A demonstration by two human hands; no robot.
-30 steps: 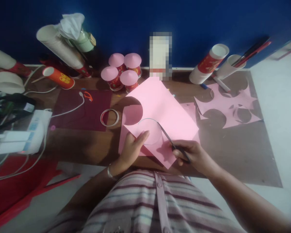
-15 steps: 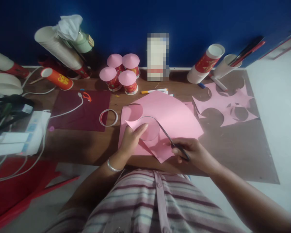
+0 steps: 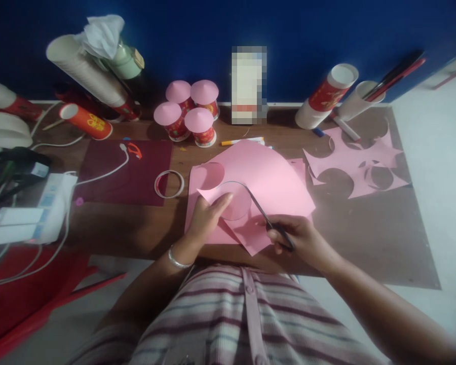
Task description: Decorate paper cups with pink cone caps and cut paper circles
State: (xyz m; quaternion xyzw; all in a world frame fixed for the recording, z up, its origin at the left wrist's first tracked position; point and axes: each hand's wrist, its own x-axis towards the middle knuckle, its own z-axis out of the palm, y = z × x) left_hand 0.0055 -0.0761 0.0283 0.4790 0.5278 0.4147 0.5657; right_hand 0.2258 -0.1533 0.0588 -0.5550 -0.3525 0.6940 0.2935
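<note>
Pink paper [image 3: 264, 172] with a drawn circle [image 3: 235, 203] is pinched in my left hand [image 3: 207, 215], the thumb lying on the circle. My right hand [image 3: 294, 235] is closed round the dark handles of a pair of scissors [image 3: 264, 215]. The scissor blades lie along the right part of the circle's outline, at a cut in the paper. Under the held piece lies more pink paper [image 3: 197, 223], with a round cut-out in its upper edge region. The lower finger loops are partly hidden by my fingers.
Several red cups with pink cone tops [image 3: 199, 121] stand at the back. A tape-like ring [image 3: 169, 184] lies left of the paper on the wooden table [image 3: 117, 223]. Cut pink scraps [image 3: 349, 152] lie right. A power strip [image 3: 57, 208] with cables sits left; markers [image 3: 243, 141] lie behind.
The pink paper's right edge has shifted slightly left, and the scissors have moved a little in the same direction. My left hand stays nearly where it was. The view has shifted slightly.
</note>
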